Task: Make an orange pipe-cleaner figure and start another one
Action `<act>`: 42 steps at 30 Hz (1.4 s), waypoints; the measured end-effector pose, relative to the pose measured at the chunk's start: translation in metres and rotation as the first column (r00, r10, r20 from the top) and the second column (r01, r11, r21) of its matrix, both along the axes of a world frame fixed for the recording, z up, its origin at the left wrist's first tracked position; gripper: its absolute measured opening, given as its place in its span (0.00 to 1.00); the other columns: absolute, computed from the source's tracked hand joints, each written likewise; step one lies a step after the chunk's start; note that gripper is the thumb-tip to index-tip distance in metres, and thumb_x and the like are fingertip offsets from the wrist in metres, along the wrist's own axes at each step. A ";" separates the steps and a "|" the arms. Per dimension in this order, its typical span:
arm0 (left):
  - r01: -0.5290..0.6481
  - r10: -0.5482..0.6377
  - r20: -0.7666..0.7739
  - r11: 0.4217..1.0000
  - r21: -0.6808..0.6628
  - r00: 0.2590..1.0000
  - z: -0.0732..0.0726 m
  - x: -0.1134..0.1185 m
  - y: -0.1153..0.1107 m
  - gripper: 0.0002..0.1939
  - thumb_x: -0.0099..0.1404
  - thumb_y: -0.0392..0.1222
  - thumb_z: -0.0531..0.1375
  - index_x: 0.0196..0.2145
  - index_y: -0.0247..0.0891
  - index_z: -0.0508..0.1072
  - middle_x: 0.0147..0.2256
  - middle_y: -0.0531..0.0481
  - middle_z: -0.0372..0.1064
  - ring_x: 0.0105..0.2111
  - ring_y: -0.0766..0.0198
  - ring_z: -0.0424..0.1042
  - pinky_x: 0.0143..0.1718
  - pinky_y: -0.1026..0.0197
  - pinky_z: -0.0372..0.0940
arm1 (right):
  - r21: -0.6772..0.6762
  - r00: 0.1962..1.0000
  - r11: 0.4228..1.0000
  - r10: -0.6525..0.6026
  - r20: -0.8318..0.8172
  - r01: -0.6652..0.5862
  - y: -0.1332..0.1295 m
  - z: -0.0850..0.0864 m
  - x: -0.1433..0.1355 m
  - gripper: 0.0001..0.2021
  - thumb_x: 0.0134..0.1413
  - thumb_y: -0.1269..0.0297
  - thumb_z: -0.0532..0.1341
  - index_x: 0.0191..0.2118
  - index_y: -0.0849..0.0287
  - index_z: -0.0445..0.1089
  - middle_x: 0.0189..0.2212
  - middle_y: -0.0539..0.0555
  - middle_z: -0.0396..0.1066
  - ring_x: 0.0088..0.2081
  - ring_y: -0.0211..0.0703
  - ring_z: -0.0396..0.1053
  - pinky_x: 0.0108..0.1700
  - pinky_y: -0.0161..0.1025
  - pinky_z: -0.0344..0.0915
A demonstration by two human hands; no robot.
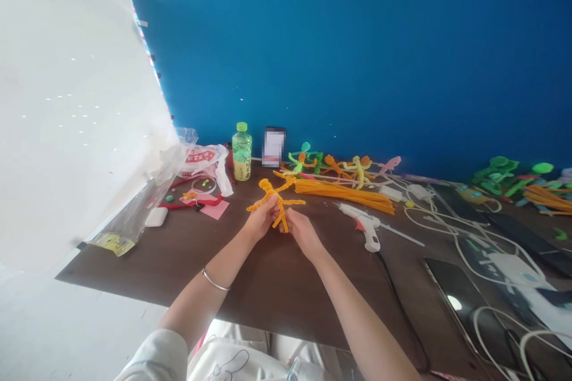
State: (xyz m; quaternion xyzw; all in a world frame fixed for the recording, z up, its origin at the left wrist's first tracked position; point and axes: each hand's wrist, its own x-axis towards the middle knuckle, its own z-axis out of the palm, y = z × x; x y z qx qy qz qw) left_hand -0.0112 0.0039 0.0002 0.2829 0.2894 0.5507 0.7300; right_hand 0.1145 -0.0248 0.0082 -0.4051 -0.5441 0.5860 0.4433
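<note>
Two bare hands work over a dark tabletop (263, 309), seen from the head camera, with an orange fuzzy-stem figure (280, 205) between them, nearer the wearer than the green-capped bottle (242, 155) and slightly to its right. The left hand (263, 218) grips the figure, thumb pressed across its body; the right hand (300, 230) has its fingers at the lower limbs, though whether they pinch or merely rest there cannot be told. The piece looks well advanced: a rounded head, outspread arms and two legs are in shape. What remains is harder to judge; any facial detail is too small to read, and whether the upper right strand belongs to the figure is unclear. The body is slim, fuzzy and bright orange, tilted with its head toward the bottle. Right of the bottle lie several colorful figures (358, 172) and a bundle of loose orange stems (344, 193); farther right and nearer the wearer rests a white glue gun (369, 227).
</note>
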 end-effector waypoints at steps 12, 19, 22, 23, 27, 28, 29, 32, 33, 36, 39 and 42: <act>0.219 -0.218 0.014 0.974 -0.059 0.976 -0.005 -0.003 -0.001 0.19 0.52 0.55 0.59 0.22 0.35 0.62 0.11 0.58 0.55 0.13 0.71 0.61 0.14 0.68 0.58 | -0.117 0.852 0.928 0.267 -0.451 -0.353 -0.004 -0.003 -0.003 0.10 0.47 0.59 0.62 0.34 0.59 0.71 0.29 0.51 0.66 0.23 0.30 0.55 0.26 0.33 0.53; 0.249 -0.248 0.035 0.967 -0.047 0.968 -0.003 -0.002 -0.003 0.19 0.53 0.55 0.59 0.23 0.34 0.65 0.12 0.57 0.57 0.11 0.72 0.59 0.15 0.67 0.57 | -0.106 0.833 0.925 0.275 -0.480 -0.366 -0.004 -0.007 -0.001 0.13 0.47 0.54 0.62 0.31 0.60 0.71 0.25 0.51 0.64 0.23 0.31 0.57 0.25 0.33 0.51; 0.331 -0.329 0.040 0.942 -0.052 0.943 -0.003 -0.003 -0.003 0.22 0.52 0.59 0.57 0.22 0.34 0.65 0.10 0.57 0.53 0.12 0.69 0.61 0.14 0.66 0.57 | -0.092 0.807 0.911 0.306 -0.506 -0.403 -0.005 -0.005 -0.001 0.15 0.49 0.52 0.59 0.36 0.58 0.71 0.28 0.52 0.65 0.24 0.32 0.59 0.27 0.34 0.53; 0.336 -0.334 0.044 0.940 -0.057 0.942 -0.004 -0.003 -0.003 0.23 0.52 0.60 0.57 0.22 0.34 0.65 0.10 0.57 0.53 0.12 0.68 0.62 0.14 0.66 0.57 | -0.093 0.803 0.909 0.306 -0.512 -0.406 -0.005 -0.005 -0.001 0.15 0.49 0.52 0.59 0.38 0.58 0.71 0.29 0.52 0.65 0.25 0.32 0.59 0.27 0.34 0.54; 0.307 -0.305 0.046 0.949 -0.070 0.951 -0.006 -0.004 -0.001 0.22 0.53 0.59 0.56 0.23 0.33 0.66 0.12 0.55 0.56 0.14 0.68 0.64 0.16 0.66 0.59 | -0.108 0.794 0.909 0.288 -0.535 -0.402 -0.006 -0.003 -0.003 0.15 0.46 0.55 0.63 0.39 0.57 0.71 0.28 0.51 0.64 0.24 0.31 0.56 0.27 0.32 0.53; 0.314 -0.312 0.040 0.947 -0.069 0.949 -0.007 -0.004 -0.001 0.23 0.53 0.60 0.56 0.23 0.33 0.66 0.12 0.55 0.56 0.14 0.68 0.64 0.16 0.65 0.59 | -0.109 0.790 0.909 0.284 -0.543 -0.402 -0.005 -0.003 -0.004 0.15 0.45 0.55 0.63 0.38 0.57 0.71 0.27 0.50 0.63 0.24 0.31 0.55 0.27 0.32 0.53; 0.329 -0.328 0.032 0.942 -0.067 0.944 -0.007 -0.004 -0.001 0.23 0.53 0.60 0.55 0.23 0.33 0.66 0.12 0.55 0.56 0.14 0.67 0.63 0.16 0.65 0.59 | -0.110 0.786 0.909 0.280 -0.551 -0.401 -0.005 -0.003 -0.004 0.15 0.44 0.54 0.63 0.37 0.57 0.71 0.27 0.50 0.63 0.23 0.30 0.54 0.26 0.32 0.53; 0.315 -0.314 0.027 0.947 -0.064 0.949 -0.006 -0.003 -0.001 0.22 0.53 0.59 0.56 0.23 0.34 0.65 0.12 0.55 0.57 0.13 0.68 0.63 0.16 0.65 0.59 | -0.128 0.797 0.919 0.247 -0.551 -0.373 -0.004 -0.006 -0.005 0.13 0.44 0.55 0.63 0.34 0.57 0.71 0.24 0.48 0.61 0.23 0.31 0.54 0.26 0.33 0.52; 0.276 -0.274 0.037 0.959 -0.062 0.961 -0.006 -0.002 -0.001 0.20 0.53 0.57 0.58 0.23 0.34 0.65 0.13 0.55 0.58 0.14 0.69 0.63 0.17 0.66 0.59 | -0.135 0.810 0.926 0.231 -0.539 -0.354 -0.003 -0.007 -0.005 0.11 0.45 0.56 0.63 0.33 0.57 0.71 0.23 0.48 0.61 0.23 0.31 0.54 0.26 0.33 0.52; 0.179 -0.175 0.057 0.982 -0.057 0.983 -0.004 -0.002 -0.001 0.17 0.52 0.52 0.60 0.25 0.34 0.66 0.17 0.55 0.62 0.16 0.71 0.64 0.19 0.68 0.60 | -0.139 0.840 0.942 0.199 -0.505 -0.307 -0.002 -0.011 -0.005 0.09 0.45 0.59 0.64 0.30 0.59 0.71 0.22 0.48 0.60 0.23 0.31 0.54 0.26 0.33 0.52; 0.245 -0.245 0.014 0.968 -0.057 0.969 -0.002 -0.003 -0.001 0.20 0.52 0.56 0.59 0.23 0.33 0.65 0.16 0.53 0.63 0.15 0.68 0.65 0.18 0.66 0.61 | -0.127 0.821 0.939 0.208 -0.532 -0.320 -0.001 -0.011 -0.003 0.12 0.45 0.57 0.63 0.33 0.60 0.72 0.21 0.48 0.58 0.23 0.31 0.52 0.25 0.32 0.51; 0.326 -0.327 -0.033 0.944 -0.042 0.944 -0.002 -0.004 -0.001 0.24 0.51 0.62 0.56 0.21 0.33 0.64 0.16 0.51 0.64 0.16 0.64 0.67 0.18 0.62 0.62 | -0.146 0.798 0.934 0.190 -0.571 -0.327 0.000 -0.009 -0.001 0.13 0.48 0.55 0.61 0.35 0.60 0.72 0.22 0.47 0.56 0.22 0.30 0.51 0.25 0.32 0.51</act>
